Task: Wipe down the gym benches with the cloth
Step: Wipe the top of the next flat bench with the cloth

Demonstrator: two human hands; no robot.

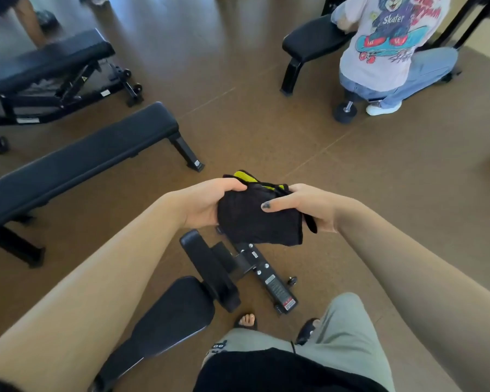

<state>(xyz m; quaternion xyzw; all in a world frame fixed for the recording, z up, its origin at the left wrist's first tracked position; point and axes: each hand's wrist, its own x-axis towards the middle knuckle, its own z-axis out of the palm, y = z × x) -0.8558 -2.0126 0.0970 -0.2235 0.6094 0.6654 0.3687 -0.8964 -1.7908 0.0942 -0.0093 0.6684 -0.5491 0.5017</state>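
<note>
Brown floor fills most of the view. Long flat bench runs diagonally at left, black pad, black legs. Adjustable bench behind it at upper left, pad tilted, small wheels on its frame. Third bench at upper right, a kneeling person in a printed shirt and jeans right against it, back to the camera. Near bench directly below the hands, black pad angled toward bottom left, its frame with warning labels lying on the floor beside it. Wearer's grey trousers at bottom centre, sandalled toes showing next to the near bench. Another person's legs at top left, partly cut off.

Both forearms reach forward to mid-frame. Cloth is black with a yellow patch at its top edge, bunched, held in the air between the two hands above the near bench frame, touching no bench. Left hand grips the cloth's left side, fingers curled over the top. Right hand holds the right side, thumb pressed across the front, fingers behind, a strip of cloth hanging by the palm.
</note>
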